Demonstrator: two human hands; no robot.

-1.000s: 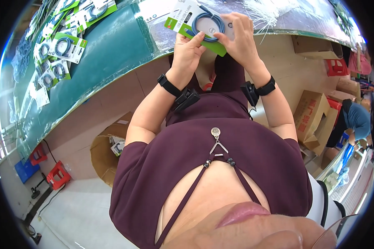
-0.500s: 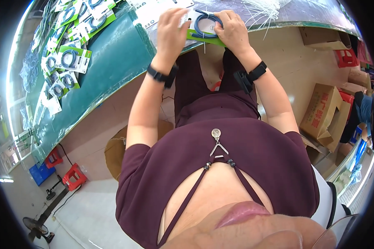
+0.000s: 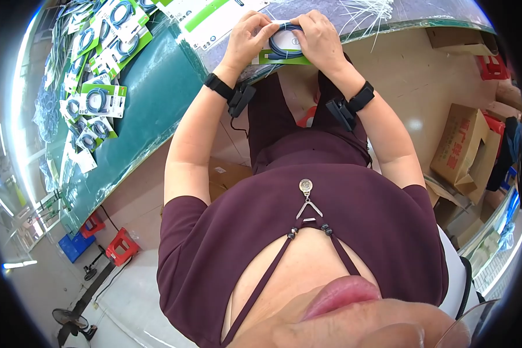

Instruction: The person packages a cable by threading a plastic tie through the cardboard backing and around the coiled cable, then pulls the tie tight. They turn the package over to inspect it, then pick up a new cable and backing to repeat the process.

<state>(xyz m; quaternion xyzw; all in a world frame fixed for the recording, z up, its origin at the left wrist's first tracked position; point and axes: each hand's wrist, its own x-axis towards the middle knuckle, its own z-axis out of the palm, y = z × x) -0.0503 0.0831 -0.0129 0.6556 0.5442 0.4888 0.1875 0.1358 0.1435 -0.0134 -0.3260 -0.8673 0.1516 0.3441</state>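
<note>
Blue coiled cable (image 3: pixel 285 55) on white-green card (image 3: pixel 263 60), top centre of frame, at table edge. Left hand (image 3: pixel 245 42) closed on card's left side, right hand (image 3: pixel 321 42) gripping right side. Card print too small to read. Teal table surface (image 3: pixel 148 101); carded cables (image 3: pixel 95 100) piled upper left. Red stool (image 3: pixel 122 246) lower left. Red-printed open carton (image 3: pixel 455 153) right; contents hidden.

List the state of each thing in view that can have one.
Blue cable: coiled, over a white-and-green card
Left hand: fingers bent, gripping cable's left side
Right hand: fingers bent, gripping its right side
Carded cables: heaped, overlapping
White ties: loose, fanned out
Cardboard box: flap open
</note>
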